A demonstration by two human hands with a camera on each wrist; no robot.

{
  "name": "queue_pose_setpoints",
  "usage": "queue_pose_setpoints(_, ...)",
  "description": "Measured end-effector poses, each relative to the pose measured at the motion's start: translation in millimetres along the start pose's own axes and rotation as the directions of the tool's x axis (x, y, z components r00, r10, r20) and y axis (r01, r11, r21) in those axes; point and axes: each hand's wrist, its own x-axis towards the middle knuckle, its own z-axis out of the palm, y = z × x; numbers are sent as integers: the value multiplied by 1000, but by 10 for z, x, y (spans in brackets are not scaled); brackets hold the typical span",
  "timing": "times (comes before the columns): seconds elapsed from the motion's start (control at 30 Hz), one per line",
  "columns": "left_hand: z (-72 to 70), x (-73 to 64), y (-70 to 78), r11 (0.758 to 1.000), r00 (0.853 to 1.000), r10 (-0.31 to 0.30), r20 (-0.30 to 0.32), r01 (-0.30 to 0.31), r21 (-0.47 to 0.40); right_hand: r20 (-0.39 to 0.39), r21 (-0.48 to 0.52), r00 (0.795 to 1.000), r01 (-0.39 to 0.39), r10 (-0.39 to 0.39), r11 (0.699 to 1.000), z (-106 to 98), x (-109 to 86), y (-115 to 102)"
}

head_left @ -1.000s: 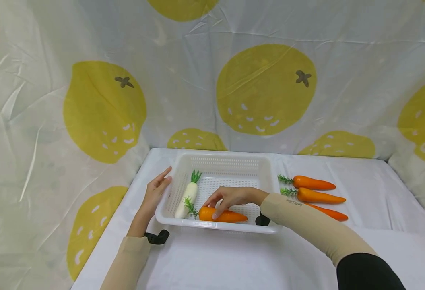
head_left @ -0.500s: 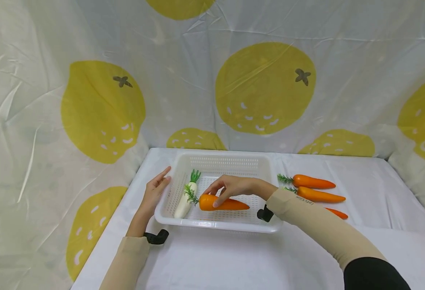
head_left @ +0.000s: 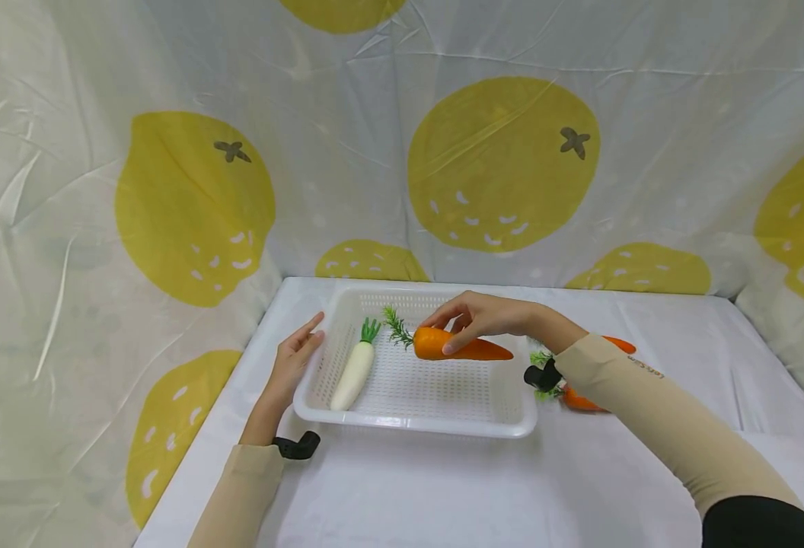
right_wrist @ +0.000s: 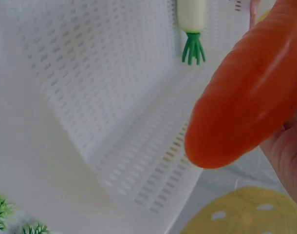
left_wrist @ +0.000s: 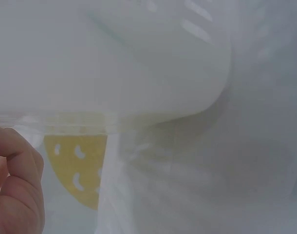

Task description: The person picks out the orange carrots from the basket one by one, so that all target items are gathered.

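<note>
My right hand (head_left: 473, 316) pinches an orange carrot (head_left: 467, 346) with feathery green leaves from above. It holds the carrot raised over the right half of a white perforated basket (head_left: 416, 421). The carrot's smooth tapered end looms large in the right wrist view, with part of the hand behind it. A white radish (head_left: 354, 377) with a green top lies inside the basket along the left side. My left hand (head_left: 294, 365) rests against the basket's left rim, fingers pointing toward it. In the left wrist view only a bent part of that hand shows, below the rim.
More carrots lie right of the basket; an orange tip (head_left: 620, 344) and a lower carrot (head_left: 580, 401) show around the right forearm, which covers the rest. White cloth (head_left: 409, 495) covers the table. A lemon-print curtain (head_left: 347, 175) hangs behind and at the sides.
My right hand has lifted the carrot off the basket's floor and carried it up and to the right. The left hand, basket and radish stay put.
</note>
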Motion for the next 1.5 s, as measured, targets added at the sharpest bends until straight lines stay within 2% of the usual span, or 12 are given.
queue_pose_setpoints(0.23,-8,6,-16,1000,1000,4,0,-4,-3,3,-23,1000,-10,11,1000,-92,-221,-5)
queue_pose_setpoints(0.33,-29,54,-108,1000,1000,5,-5,-5,-19,2,-32,1000,-24,24,999,-116,-308,9)
queue_pose_setpoints(0.5,-48,131,-272,1000,999,29,-17,-29,3,-8,-35,1000,-29,28,999,-139,-454,30)
queue_pose_setpoints(0.67,-42,155,-309,998,998,53,-20,-52,22,-27,-17,998,-58,57,998,-162,-636,48)
queue_pose_setpoints(0.73,-44,150,-292,999,999,41,-14,-41,8,-33,-7,997,-69,68,998,-169,-718,71)
queue_pose_setpoints(0.87,-25,72,-134,1000,1000,7,-1,-7,-2,-62,19,992,-110,111,994,-176,-902,106)
queue_pose_setpoints(1.0,-16,1,-19,1000,1000,5,1,-5,15,-86,48,985,-149,153,988,-181,-1087,140)
queue_pose_setpoints(1.33,-1,-19,13,1000,1000,-6,-6,6,9,-87,26,993,-75,77,997,-213,-1532,334)
queue_pose_setpoints(1.5,-3,-13,0,1000,1000,-9,1,9,-14,-71,53,997,-18,22,998,-193,-1718,479)
